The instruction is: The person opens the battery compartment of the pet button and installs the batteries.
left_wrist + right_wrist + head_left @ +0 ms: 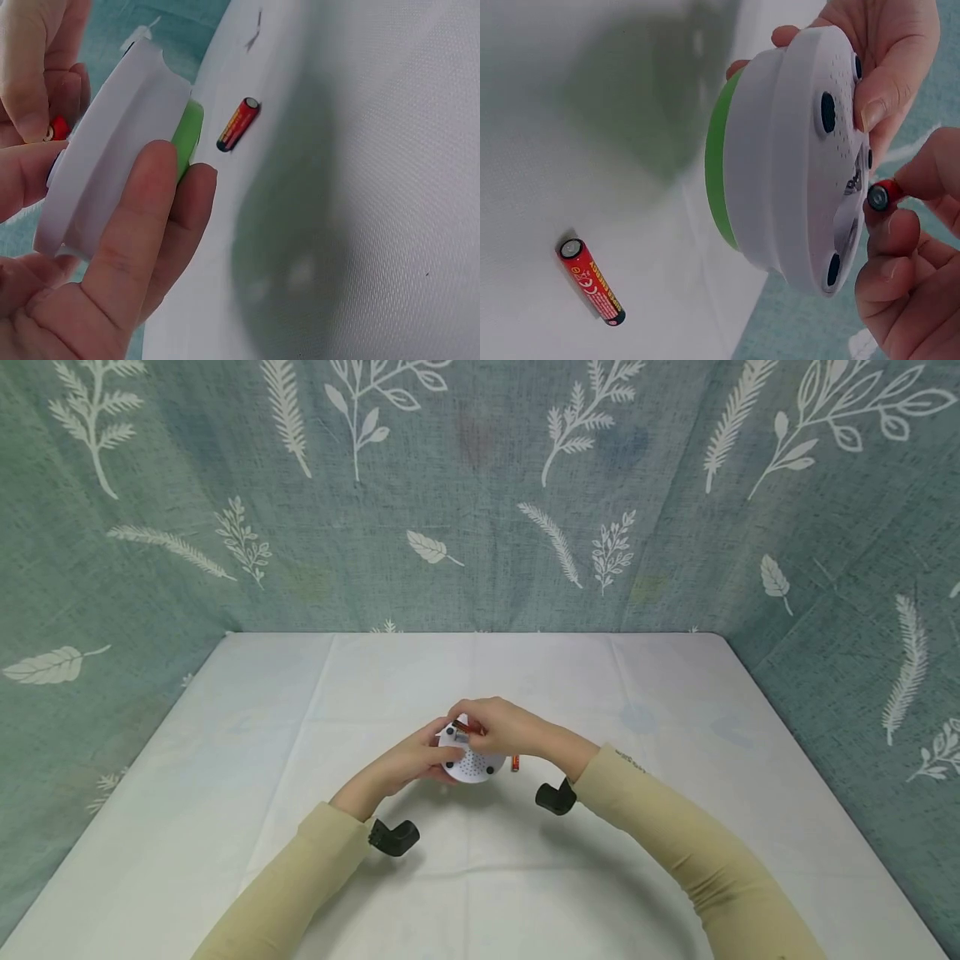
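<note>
My left hand (406, 762) grips a round white device (476, 766) tilted up off the table, thumb on its flat underside. That underside has small perforations, several black feet and an open battery compartment (847, 202) with a metal spring showing. A green part (718, 161) is on its opposite side. Between thumb and fingers, my right hand (504, 727) pinches a red AAA-like battery (883, 194), its end facing the compartment opening. Whether it touches the device I cannot tell. A second red battery (591, 281) lies on the table beneath the device.
A white cloth covers the table (360, 693), with faint creases. Green fabric (480, 552) with a white leaf print hangs behind it and at both sides. Black wrist mounts (394, 837) stick out under both sleeves.
</note>
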Demonstrator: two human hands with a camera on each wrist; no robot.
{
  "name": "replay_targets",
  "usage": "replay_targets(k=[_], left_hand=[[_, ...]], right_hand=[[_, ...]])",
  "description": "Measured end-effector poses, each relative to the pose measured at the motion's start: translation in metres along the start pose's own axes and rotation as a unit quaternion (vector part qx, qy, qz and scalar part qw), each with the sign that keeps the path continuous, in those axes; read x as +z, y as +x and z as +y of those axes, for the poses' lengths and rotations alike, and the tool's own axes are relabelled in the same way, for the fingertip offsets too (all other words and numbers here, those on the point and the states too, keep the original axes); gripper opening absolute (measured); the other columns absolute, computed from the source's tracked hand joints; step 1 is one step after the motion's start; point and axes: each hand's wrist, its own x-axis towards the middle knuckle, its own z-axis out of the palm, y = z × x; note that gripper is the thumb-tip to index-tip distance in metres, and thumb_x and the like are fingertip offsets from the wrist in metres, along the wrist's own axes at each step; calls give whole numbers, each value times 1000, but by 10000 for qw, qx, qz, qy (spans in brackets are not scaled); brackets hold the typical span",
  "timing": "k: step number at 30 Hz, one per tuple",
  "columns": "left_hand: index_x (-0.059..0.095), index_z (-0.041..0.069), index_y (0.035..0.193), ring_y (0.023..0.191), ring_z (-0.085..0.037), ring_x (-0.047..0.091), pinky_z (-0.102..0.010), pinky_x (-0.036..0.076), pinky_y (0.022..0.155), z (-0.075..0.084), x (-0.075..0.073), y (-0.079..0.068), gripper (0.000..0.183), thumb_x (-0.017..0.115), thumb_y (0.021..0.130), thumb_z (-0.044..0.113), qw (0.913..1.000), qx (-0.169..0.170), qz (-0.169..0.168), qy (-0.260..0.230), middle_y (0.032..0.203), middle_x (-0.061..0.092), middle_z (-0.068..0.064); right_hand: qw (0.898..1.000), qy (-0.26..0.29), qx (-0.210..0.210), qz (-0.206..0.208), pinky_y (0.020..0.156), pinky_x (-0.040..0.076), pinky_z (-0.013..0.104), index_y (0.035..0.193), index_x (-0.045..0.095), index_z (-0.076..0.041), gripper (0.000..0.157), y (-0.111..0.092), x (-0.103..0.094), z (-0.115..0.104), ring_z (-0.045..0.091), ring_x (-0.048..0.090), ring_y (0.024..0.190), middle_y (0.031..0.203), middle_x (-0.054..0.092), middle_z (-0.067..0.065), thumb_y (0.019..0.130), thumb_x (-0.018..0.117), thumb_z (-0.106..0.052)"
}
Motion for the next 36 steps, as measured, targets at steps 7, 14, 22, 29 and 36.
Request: replay_targets(k=[7, 14, 22, 29, 36], left_hand=[[15, 9, 145, 98, -23, 59, -38, 53, 80, 0, 0, 0, 67, 54, 91, 18, 9999, -11, -109, 40, 129, 41, -25], [21, 8, 143, 94, -21, 61, -37, 54, 78, -1, 0, 0, 62, 54, 91, 16, 9999, -107, -75, 5, 126, 44, -24], [23, 7, 142, 94, -20, 60, -37, 54, 78, -3, 0, 1, 60, 52, 91, 13, 10000, -50, -5, -53, 129, 43, -25], [24, 6, 142, 95, -21, 59, -38, 54, 77, -3, 0, 2, 59, 51, 90, 11, 9999, 3, 169, -32, 132, 41, -25], [25, 6, 141, 95, -21, 59, -37, 54, 76, -3, -2, 1, 57, 50, 91, 11, 9997, 65, 245, -9, 130, 42, -26]], right_hand=[[9997, 243, -12, -76, 66, 49, 24, 113, 53, -13, 29, 3, -2, 5, 14, 54, 73, 85, 60, 2, 86, 59, -8], [9992, 301, 144, -240, 68, 50, 25, 113, 57, -12, 27, 3, -1, 6, 13, 55, 75, 85, 60, 1, 86, 60, -8], [9997, -90, -7, -232, 66, 44, 21, 104, 63, -9, 17, 5, 2, 6, 12, 49, 74, 84, 58, 1, 87, 60, -8], [9989, -427, -43, -194, 70, 47, 23, 105, 64, -11, 17, 5, 4, 4, 12, 51, 79, 92, 60, 2, 88, 59, -10], [9975, -689, -70, -163, 80, 49, 25, 104, 65, -14, 16, 5, 5, 1, 12, 56, 89, 97, 60, 0, 90, 58, -13]])
